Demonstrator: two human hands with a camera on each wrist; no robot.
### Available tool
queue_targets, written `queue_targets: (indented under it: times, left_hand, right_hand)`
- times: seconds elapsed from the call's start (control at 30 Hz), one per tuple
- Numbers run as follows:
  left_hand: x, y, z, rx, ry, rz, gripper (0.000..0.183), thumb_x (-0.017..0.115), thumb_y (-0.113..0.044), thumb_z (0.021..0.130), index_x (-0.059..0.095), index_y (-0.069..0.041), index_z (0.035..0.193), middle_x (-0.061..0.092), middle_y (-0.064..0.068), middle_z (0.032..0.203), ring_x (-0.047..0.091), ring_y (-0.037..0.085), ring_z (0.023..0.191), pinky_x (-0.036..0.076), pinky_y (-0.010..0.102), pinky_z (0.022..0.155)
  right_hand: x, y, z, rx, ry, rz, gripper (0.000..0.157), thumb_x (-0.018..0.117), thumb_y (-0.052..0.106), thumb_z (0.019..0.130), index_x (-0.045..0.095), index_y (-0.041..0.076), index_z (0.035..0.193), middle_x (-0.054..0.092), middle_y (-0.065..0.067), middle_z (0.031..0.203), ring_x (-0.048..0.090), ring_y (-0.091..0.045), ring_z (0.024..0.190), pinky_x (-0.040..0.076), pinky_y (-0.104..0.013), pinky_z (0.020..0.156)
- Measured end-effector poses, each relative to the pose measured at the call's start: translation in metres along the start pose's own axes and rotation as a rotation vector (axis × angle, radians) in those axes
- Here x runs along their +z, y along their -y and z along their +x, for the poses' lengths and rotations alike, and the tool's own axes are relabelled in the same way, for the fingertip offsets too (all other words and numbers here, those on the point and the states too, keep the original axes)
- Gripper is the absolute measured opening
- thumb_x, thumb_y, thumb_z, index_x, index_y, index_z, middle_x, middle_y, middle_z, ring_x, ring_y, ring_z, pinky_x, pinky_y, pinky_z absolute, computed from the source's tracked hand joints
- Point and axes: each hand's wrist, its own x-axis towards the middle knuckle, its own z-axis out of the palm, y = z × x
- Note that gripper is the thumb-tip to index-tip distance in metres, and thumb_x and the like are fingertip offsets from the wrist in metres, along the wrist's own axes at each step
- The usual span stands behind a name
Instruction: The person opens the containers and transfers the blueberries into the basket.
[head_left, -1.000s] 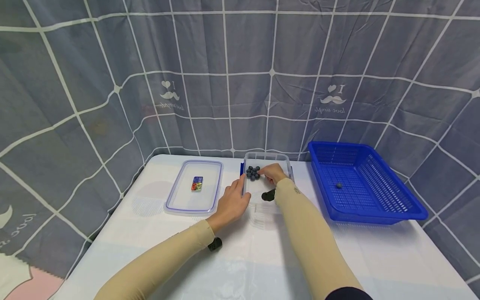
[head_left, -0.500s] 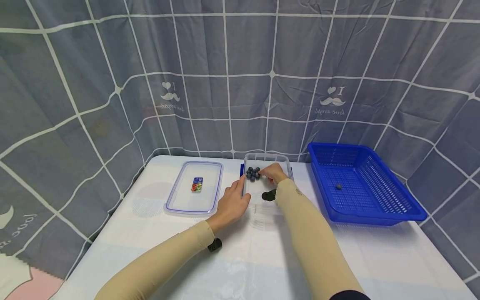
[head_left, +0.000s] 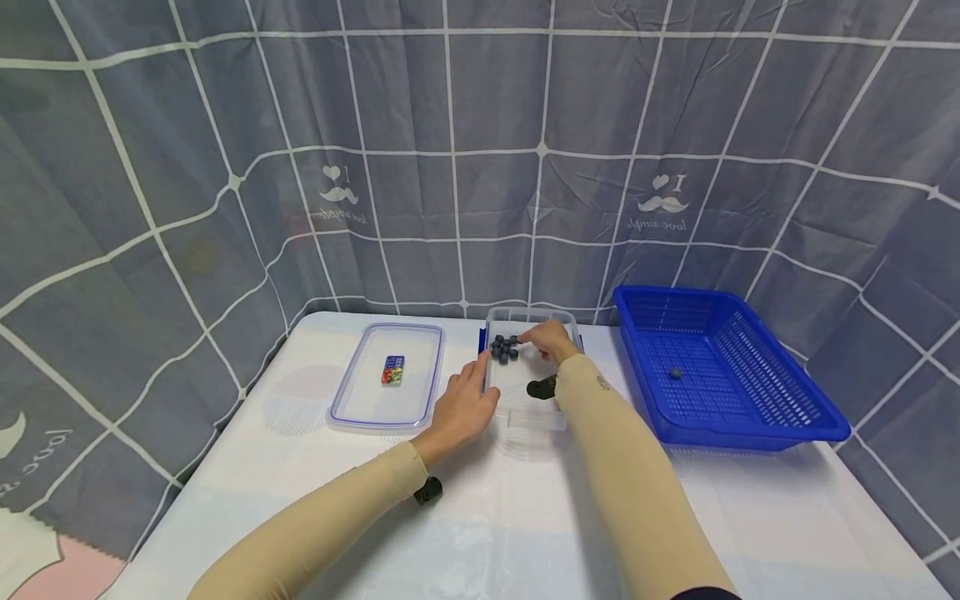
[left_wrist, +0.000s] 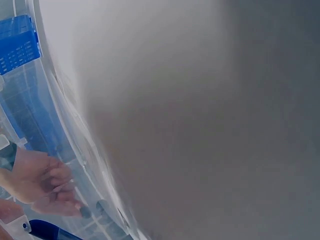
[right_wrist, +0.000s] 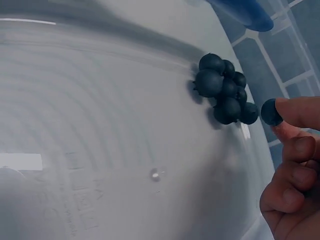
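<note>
Inside the clear plastic container (head_left: 528,315), a cluster of blueberries (right_wrist: 227,90) lies against one wall. Between thumb and index finger, my right hand (right_wrist: 295,165) pinches one blueberry (right_wrist: 270,113), just beside the cluster; its other fingers are curled. In the head view this right hand (head_left: 550,340) is over the container's right half. My left hand (head_left: 465,406) rests against the container's near left side with its fingers extended. The left wrist view shows only a bit of the left hand (left_wrist: 9,212) at the lower left, and the right hand (left_wrist: 42,182) through clear plastic.
A clear lid (head_left: 352,400) with a blue seal and a fruit-picture label (head_left: 392,370) lies to the left. At the right stands a blue basket (head_left: 750,435) holding one blueberry (head_left: 675,373). Blue latches (head_left: 482,340) stick out at the container's sides. A grey checked curtain (head_left: 495,200) hangs behind.
My right hand has shifted slightly up and to the right, with a blueberry at its fingertips. The left hand has stayed in place at the container's side.
</note>
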Motion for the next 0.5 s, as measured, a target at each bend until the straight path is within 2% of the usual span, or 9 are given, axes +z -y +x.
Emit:
queue_targets:
  times: [0.1,0.17,0.2,0.27,0.33,0.4,0.43,0.5]
  left_hand:
    - [0.001,0.0,0.0,0.0,0.004,0.001,0.069,0.04,-0.039,0.098,0.02,-0.023,0.163,0.038,0.006,0.16,0.043,0.034,0.139,0.045,0.055,0.103]
    - [0.001,0.001,0.0,0.003,0.002,0.0,0.069,0.04,-0.04,0.099,0.021,-0.023,0.163,0.038,0.005,0.16,0.042,0.034,0.139,0.045,0.055,0.103]
    - [0.001,0.001,0.0,0.004,0.001,-0.001,0.069,0.04,-0.04,0.099,0.021,-0.023,0.163,0.038,0.005,0.16,0.042,0.034,0.139,0.045,0.055,0.103]
    - [0.001,0.001,0.0,0.006,-0.003,-0.003,0.068,0.04,-0.04,0.099,0.021,-0.023,0.163,0.039,0.005,0.159,0.043,0.033,0.138,0.045,0.055,0.103]
    - [0.001,0.001,0.0,0.006,-0.005,-0.006,0.068,0.04,-0.04,0.099,0.022,-0.023,0.162,0.039,0.006,0.159,0.043,0.034,0.138,0.045,0.055,0.103]
    - [0.001,0.0,0.0,0.003,-0.004,-0.004,0.068,0.04,-0.04,0.099,0.021,-0.023,0.162,0.039,0.006,0.159,0.043,0.034,0.138,0.045,0.055,0.103]
    - [0.001,0.0,0.0,0.003,-0.004,-0.002,0.068,0.04,-0.04,0.099,0.021,-0.023,0.162,0.039,0.006,0.159,0.043,0.034,0.138,0.045,0.055,0.103]
    - [0.001,0.0,0.0,0.003,-0.004,0.001,0.068,0.041,-0.04,0.099,0.021,-0.023,0.162,0.039,0.006,0.159,0.043,0.034,0.138,0.045,0.056,0.103]
  right_hand:
    - [-0.003,0.002,-0.002,-0.033,0.01,0.035,0.043,0.075,0.021,0.087,0.066,0.002,0.125,0.056,-0.006,0.097,0.031,-0.013,0.054,0.031,-0.026,0.049]
    - [-0.006,0.004,-0.004,-0.059,0.028,0.068,0.048,0.073,0.022,0.09,0.063,0.004,0.134,0.057,-0.007,0.115,0.03,-0.012,0.057,0.03,-0.027,0.051]
    - [-0.007,0.005,-0.006,-0.075,0.034,0.079,0.05,0.072,0.023,0.091,0.062,0.005,0.136,0.057,-0.007,0.118,0.029,-0.012,0.057,0.03,-0.026,0.051]
    - [-0.011,0.008,-0.009,-0.102,0.037,0.106,0.048,0.072,0.022,0.091,0.064,0.006,0.135,0.059,-0.006,0.113,0.027,-0.012,0.055,0.03,-0.027,0.05]
    - [-0.014,0.012,-0.013,-0.126,0.033,0.114,0.042,0.072,0.022,0.09,0.069,0.006,0.129,0.058,-0.003,0.09,0.025,-0.011,0.051,0.03,-0.026,0.049]
    - [-0.017,0.016,-0.016,-0.149,0.026,0.119,0.038,0.073,0.022,0.089,0.072,0.007,0.124,0.051,0.001,0.076,0.023,-0.01,0.048,0.029,-0.026,0.047]
    - [-0.018,0.018,-0.017,-0.154,0.028,0.124,0.036,0.073,0.022,0.09,0.073,0.008,0.123,0.046,0.001,0.071,0.023,-0.01,0.047,0.029,-0.026,0.047]
    - [-0.02,0.021,-0.019,-0.166,0.039,0.125,0.034,0.071,0.023,0.092,0.073,0.009,0.122,0.048,0.002,0.074,0.023,-0.01,0.046,0.029,-0.026,0.047]
